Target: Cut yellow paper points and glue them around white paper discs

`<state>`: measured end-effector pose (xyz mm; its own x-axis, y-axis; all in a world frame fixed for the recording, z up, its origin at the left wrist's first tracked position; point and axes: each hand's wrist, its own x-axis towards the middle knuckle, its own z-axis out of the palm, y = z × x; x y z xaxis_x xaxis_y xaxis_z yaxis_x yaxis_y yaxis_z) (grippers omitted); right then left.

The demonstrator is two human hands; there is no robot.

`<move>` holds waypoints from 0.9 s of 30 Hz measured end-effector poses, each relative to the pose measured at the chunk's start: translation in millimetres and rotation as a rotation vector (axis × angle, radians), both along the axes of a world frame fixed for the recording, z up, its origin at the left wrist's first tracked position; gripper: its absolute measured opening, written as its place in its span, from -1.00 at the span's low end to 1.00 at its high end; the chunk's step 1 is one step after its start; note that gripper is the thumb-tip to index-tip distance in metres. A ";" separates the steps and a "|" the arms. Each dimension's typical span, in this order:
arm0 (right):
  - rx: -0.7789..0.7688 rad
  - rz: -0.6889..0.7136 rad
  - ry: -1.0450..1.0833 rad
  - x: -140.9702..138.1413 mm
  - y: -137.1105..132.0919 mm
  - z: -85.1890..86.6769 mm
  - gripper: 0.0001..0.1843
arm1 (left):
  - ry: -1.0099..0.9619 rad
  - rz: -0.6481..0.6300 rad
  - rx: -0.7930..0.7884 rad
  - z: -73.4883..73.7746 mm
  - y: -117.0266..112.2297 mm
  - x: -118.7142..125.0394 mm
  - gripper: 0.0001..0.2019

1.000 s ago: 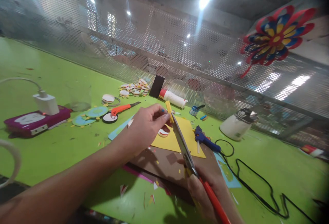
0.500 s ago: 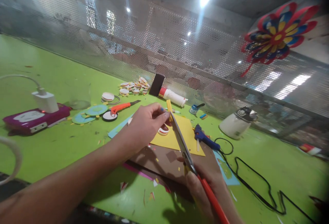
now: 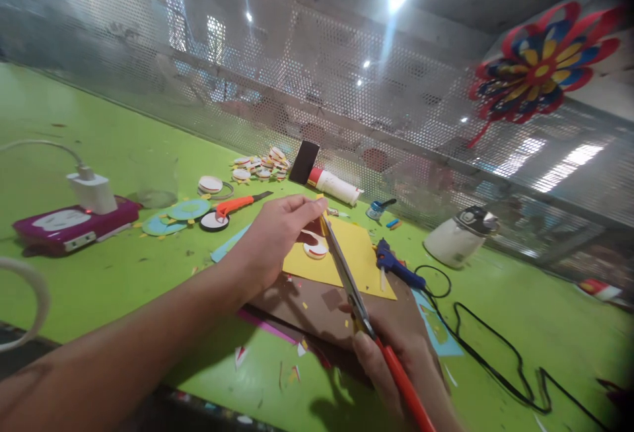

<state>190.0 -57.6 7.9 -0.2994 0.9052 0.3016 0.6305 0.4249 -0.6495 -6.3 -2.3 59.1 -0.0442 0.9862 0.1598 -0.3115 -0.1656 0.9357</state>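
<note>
Left hand (image 3: pixel 277 234) has slid higher up the yellow strip (image 3: pixel 324 222), pinching it above the yellow sheet (image 3: pixel 361 257); right hand's (image 3: pixel 415 346) grip wraps scissors (image 3: pixel 349 281) crossing the sheet's near edge, leaving room before the glue gun (image 3: pixel 397 267) at its right edge.

Scissors (image 3: pixel 362 313) partly beyond bottom edge

Household things around a tilted phone (image 3: pixel 304 162)

The phone is tilted beside a white tube's (image 3: pixel 339 187) red end; behind both, a perforated screen (image 3: pixel 347 95) is seen. To the phone's right, a small blue jar (image 3: pixel 375 211) is placed, and farther right a black-topped white bottle (image 3: pixel 452 242). High on that side, a red, blue and yellow flower ornament (image 3: pixel 543 71) is displayed. Far to the phone's left, a clear cup (image 3: pixel 154 184) is set near a purple power box (image 3: pixel 82 231), into which a white charger (image 3: pixel 94 194) is plugged.
</note>
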 end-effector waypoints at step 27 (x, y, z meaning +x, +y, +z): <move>-0.088 0.039 0.013 4.5 -0.6 0.9 -0.39 | -0.112 -0.005 0.068 -6.4 3.8 -4.4 -0.86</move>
